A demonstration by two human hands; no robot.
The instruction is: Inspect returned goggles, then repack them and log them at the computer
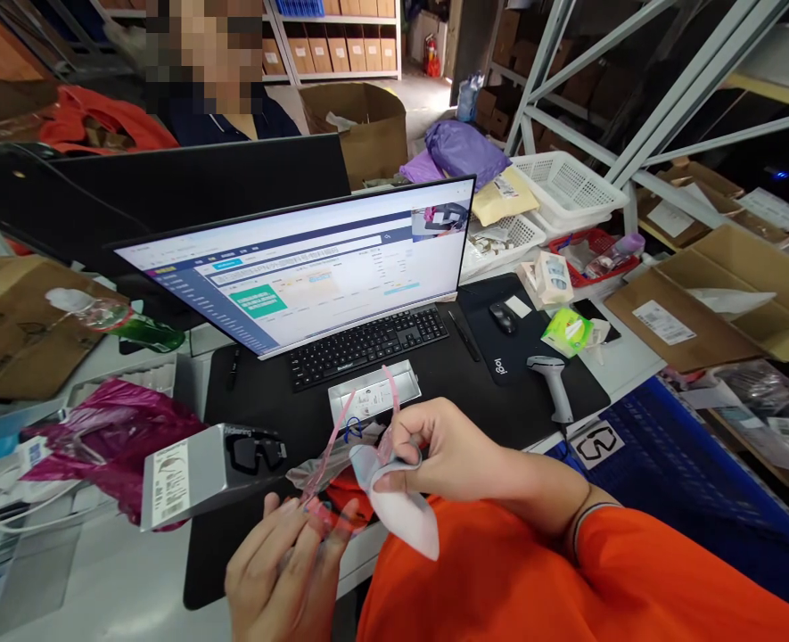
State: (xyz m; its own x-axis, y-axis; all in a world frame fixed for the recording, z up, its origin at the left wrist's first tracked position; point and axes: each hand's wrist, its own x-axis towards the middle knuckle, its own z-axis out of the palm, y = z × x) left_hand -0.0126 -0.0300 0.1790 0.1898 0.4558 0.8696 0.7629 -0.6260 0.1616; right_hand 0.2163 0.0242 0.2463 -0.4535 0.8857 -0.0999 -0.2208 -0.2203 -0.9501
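Observation:
A pair of glasses with thin pink temples (332,439) is between my two hands, its temples pointing toward the keyboard. My left hand (280,566) has its fingers closed around the near left side of the frame. At the other side, my right hand (451,450) pinches a pale cloth (404,513) against the glasses, with part of the cloth hanging down. The fingers and cloth hide much of the lenses. Just beyond the hands lies an open silver box (375,392) with a printed inside. To the left, a grey box (193,468) bears a picture of dark sunglasses.
A monitor (327,267) and keyboard (367,343) stand ahead. On the right are a mouse (502,317), a barcode scanner (552,385) and an open carton (715,294). A magenta bag (119,437) and green bottle (127,321) lie left. Behind the monitors is another person.

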